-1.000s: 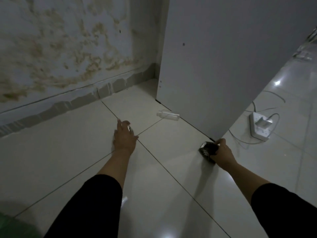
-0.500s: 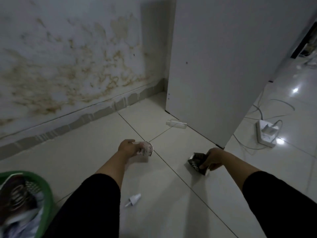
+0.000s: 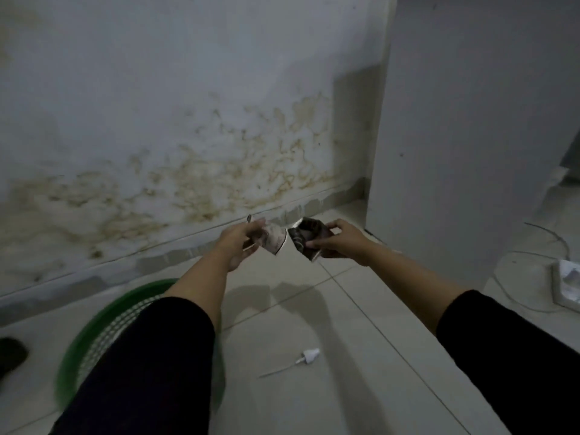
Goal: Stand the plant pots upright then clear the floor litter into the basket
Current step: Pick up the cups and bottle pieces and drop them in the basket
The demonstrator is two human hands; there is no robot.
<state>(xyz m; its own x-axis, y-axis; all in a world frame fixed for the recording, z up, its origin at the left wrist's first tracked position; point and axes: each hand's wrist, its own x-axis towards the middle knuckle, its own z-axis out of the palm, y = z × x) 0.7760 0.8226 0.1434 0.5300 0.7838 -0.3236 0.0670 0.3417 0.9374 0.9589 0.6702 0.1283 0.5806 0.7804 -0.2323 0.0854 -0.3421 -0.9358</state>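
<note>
Stained wall [image 3: 188, 136] behind two raised hands.
Left hand [image 3: 241, 243] pinches pale litter [image 3: 275, 240]; right hand [image 3: 340, 243] grips dark wrapper [image 3: 306, 238]; sleeve hides green basket [image 3: 94, 334] at 8 o'clock.

Green basket [image 3: 94, 312] lower left, brown-stained white wall [image 3: 188, 146], dark wrapper [image 3: 306, 235], pale printed paper [image 3: 276, 241], black sleeves [image 3: 150, 365].

- Two hands: the left hand [image 3: 241, 243] and the right hand [image 3: 340, 243], each raised and holding one piece of litter.
- Two held pieces of litter: a pale printed wrapper [image 3: 275, 240] and a dark crumpled wrapper [image 3: 306, 238].
- One green basket [image 3: 94, 334], at the lower left.
- One white spray nozzle [image 3: 309, 356] on the floor.
- One white power strip [image 3: 566, 285], at the right edge.
</note>
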